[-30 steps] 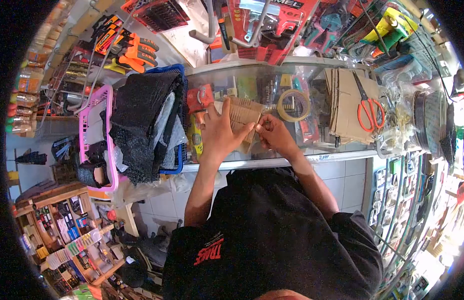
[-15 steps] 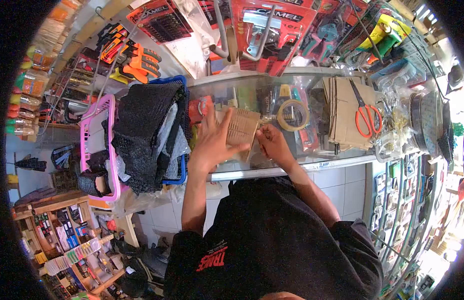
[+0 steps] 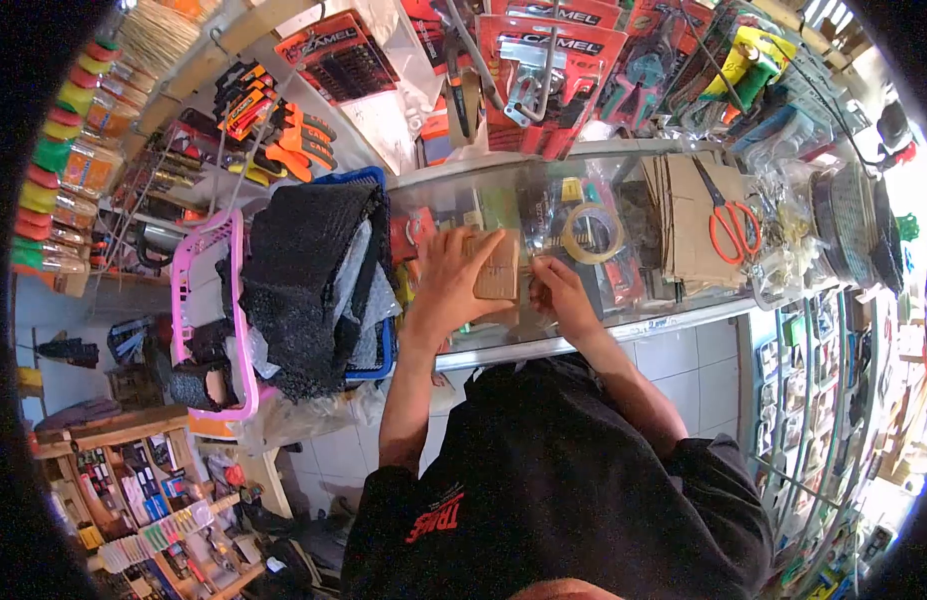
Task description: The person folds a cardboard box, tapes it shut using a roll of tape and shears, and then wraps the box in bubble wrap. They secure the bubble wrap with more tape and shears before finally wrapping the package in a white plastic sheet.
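1. Change since the earlier frame: the right hand (image 3: 561,298) stands slightly off the edge of the cardboard piece (image 3: 498,275), where its fingertips previously met that edge. The piece now shows a plain brown face instead of a ribbed one. The camera view has also shifted.

2. Work surface: the glass counter (image 3: 663,322) carries the work, with packaged goods visible through its top.

3. Baskets: a pink basket (image 3: 241,330) and a blue basket (image 3: 387,345) stand beyond the left hand (image 3: 445,285). Black bubble wrap (image 3: 303,240) is heaped over the blue one.

4. Stack: cardboard sheets (image 3: 688,240) lie beyond the right hand; the scissors (image 3: 723,203) rest on them.

5. Left grip: spread over the cardboard piece, thumb near its lower edge and forefinger along its upper part, grasping it.

6. Right grip: fingers curled near the piece's right edge. Whether they pinch anything cannot be told.

7. Tape roll: the tape roll (image 3: 617,238) lies flat just beyond the right hand.

8. Cardboard piece: located over the counter, between the hands.

9. Caution: the piece could spring open or skew if the left hand relaxes. A sideways knock from the right hand could push the tape roll away.
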`<action>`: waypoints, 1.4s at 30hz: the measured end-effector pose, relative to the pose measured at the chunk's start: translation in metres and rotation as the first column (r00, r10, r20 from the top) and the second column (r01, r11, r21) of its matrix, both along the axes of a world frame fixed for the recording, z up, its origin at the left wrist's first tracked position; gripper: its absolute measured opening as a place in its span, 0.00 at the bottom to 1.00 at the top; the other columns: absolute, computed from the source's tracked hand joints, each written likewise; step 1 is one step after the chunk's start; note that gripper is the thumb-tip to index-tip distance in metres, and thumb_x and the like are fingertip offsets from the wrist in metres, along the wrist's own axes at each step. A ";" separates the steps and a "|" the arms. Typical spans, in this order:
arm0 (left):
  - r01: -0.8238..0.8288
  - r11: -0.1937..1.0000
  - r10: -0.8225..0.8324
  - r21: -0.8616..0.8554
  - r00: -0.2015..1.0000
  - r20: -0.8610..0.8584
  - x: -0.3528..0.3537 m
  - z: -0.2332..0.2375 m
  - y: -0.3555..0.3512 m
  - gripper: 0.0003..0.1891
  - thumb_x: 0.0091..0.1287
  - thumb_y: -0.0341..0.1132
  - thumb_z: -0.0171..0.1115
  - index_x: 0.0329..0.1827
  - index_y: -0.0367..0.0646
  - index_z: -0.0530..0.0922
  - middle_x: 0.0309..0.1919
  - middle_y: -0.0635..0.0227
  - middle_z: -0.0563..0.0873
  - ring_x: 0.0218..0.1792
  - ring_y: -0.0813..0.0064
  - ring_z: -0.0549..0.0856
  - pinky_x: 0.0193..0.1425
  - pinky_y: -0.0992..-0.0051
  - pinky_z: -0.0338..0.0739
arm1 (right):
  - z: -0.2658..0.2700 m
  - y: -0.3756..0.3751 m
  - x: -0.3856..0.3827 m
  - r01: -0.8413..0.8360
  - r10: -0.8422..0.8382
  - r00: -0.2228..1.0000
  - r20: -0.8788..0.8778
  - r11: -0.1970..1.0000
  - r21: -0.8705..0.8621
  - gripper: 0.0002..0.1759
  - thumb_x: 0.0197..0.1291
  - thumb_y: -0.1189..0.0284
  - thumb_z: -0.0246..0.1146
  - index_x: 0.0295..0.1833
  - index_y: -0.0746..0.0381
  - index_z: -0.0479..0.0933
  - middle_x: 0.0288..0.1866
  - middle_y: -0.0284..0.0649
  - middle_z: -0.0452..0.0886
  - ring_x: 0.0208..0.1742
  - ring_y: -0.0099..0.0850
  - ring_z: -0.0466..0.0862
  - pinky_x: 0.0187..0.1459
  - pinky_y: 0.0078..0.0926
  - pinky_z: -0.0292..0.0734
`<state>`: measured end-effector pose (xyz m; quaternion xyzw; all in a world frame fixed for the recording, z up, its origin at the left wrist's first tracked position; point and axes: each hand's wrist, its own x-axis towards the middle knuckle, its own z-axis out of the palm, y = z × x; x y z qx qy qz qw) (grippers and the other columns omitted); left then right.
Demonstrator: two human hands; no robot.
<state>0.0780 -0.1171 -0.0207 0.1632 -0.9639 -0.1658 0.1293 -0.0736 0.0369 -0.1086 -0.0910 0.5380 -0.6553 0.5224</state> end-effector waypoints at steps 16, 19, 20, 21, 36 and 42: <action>0.413 0.457 0.064 0.788 0.868 -0.492 0.039 -0.020 0.034 0.58 0.70 0.72 0.62 0.88 0.33 0.55 0.82 0.57 0.65 0.83 0.65 0.63 0.85 0.64 0.55 | 0.084 0.069 0.069 -0.232 -0.014 0.701 -0.713 0.941 -0.247 0.31 0.68 0.70 0.73 0.72 0.68 0.73 0.73 0.52 0.77 0.74 0.45 0.77 0.70 0.43 0.73; 0.396 0.332 0.180 0.856 0.865 -0.469 0.047 -0.026 0.048 0.57 0.72 0.73 0.58 0.88 0.34 0.54 0.86 0.56 0.62 0.84 0.65 0.62 0.86 0.64 0.53 | 0.102 0.061 0.075 -0.355 0.073 0.453 -0.889 0.929 -0.104 0.31 0.66 0.68 0.71 0.72 0.64 0.74 0.70 0.56 0.78 0.72 0.58 0.76 0.73 0.50 0.70; 0.394 0.323 0.191 0.860 0.863 -0.467 0.046 -0.028 0.050 0.56 0.73 0.73 0.57 0.88 0.34 0.54 0.86 0.56 0.61 0.84 0.66 0.61 0.86 0.64 0.53 | 0.100 0.059 0.077 -0.350 0.078 0.406 -0.911 0.934 -0.076 0.31 0.66 0.68 0.71 0.72 0.64 0.74 0.70 0.56 0.77 0.73 0.58 0.76 0.73 0.50 0.70; 0.394 0.312 0.203 0.864 0.861 -0.466 0.046 -0.030 0.051 0.56 0.74 0.73 0.55 0.88 0.34 0.54 0.87 0.56 0.60 0.84 0.66 0.61 0.86 0.64 0.53 | 0.098 0.059 0.077 -0.343 0.086 0.356 -0.931 0.938 -0.045 0.30 0.65 0.68 0.71 0.71 0.63 0.75 0.70 0.56 0.77 0.73 0.58 0.75 0.73 0.50 0.70; 0.359 -0.168 0.429 0.918 0.865 -0.260 0.044 -0.062 0.070 0.42 0.84 0.64 0.44 0.89 0.41 0.55 0.81 0.63 0.70 0.78 0.70 0.72 0.82 0.66 0.65 | 0.058 0.045 0.085 -0.288 0.414 -0.058 -0.908 0.864 0.412 0.19 0.60 0.67 0.67 0.54 0.67 0.81 0.41 0.52 0.88 0.44 0.48 0.91 0.43 0.43 0.86; 0.140 -0.386 0.476 0.912 0.877 0.067 0.060 -0.098 0.062 0.35 0.83 0.64 0.51 0.78 0.45 0.72 0.67 0.67 0.84 0.66 0.72 0.84 0.72 0.66 0.78 | 0.043 0.032 0.091 -0.284 0.472 -0.157 -0.867 0.820 0.498 0.09 0.55 0.67 0.70 0.36 0.63 0.85 0.30 0.50 0.87 0.33 0.49 0.90 0.35 0.42 0.86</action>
